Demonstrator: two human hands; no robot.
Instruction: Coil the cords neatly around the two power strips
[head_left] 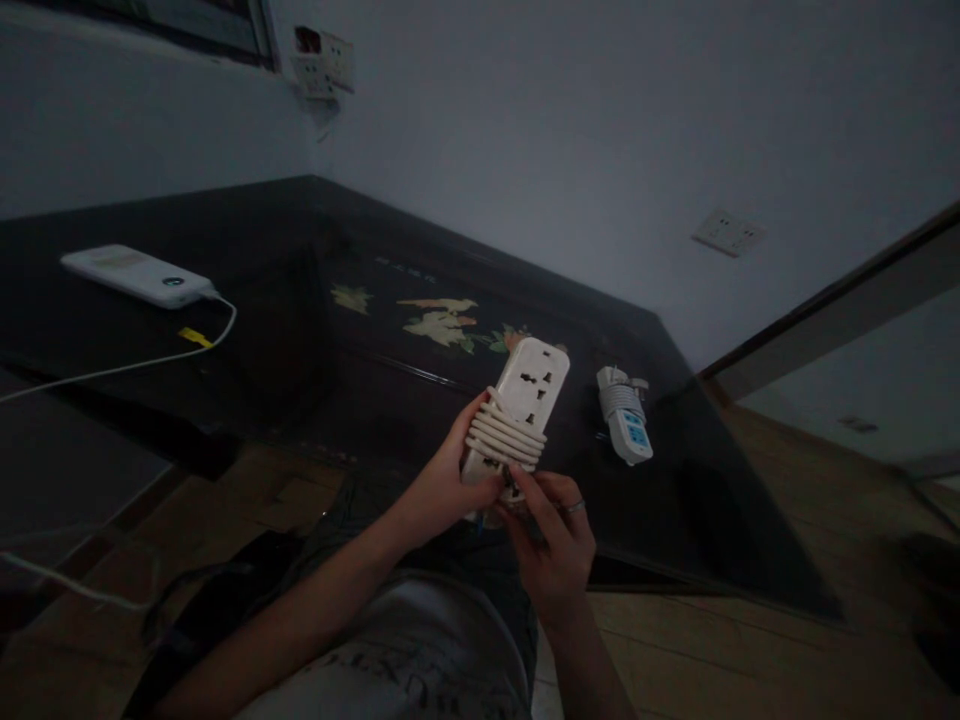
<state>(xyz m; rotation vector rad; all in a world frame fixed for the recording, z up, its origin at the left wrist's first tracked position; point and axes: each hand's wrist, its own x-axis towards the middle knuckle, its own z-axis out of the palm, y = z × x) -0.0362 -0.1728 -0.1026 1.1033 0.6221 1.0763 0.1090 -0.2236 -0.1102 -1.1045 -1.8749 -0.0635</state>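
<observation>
A cream power strip (pixel 529 388) with its cord (pixel 505 436) wound round the middle is held up over the front edge of a dark table (pixel 315 330). My left hand (pixel 450 480) grips its lower left side, fingers closed round it. My right hand (pixel 551 535), a ring on one finger, pinches at the strip's lower end where the cord ends; what the fingertips hold there is hidden.
A small white and blue socket device (pixel 626 420) with wound cord lies on the table right of the strip. A white power bank (pixel 135 275) with a white cable (pixel 112 370) lies far left. Wall sockets (pixel 322 62) (pixel 727 232) sit on the grey wall. Wooden floor lies below.
</observation>
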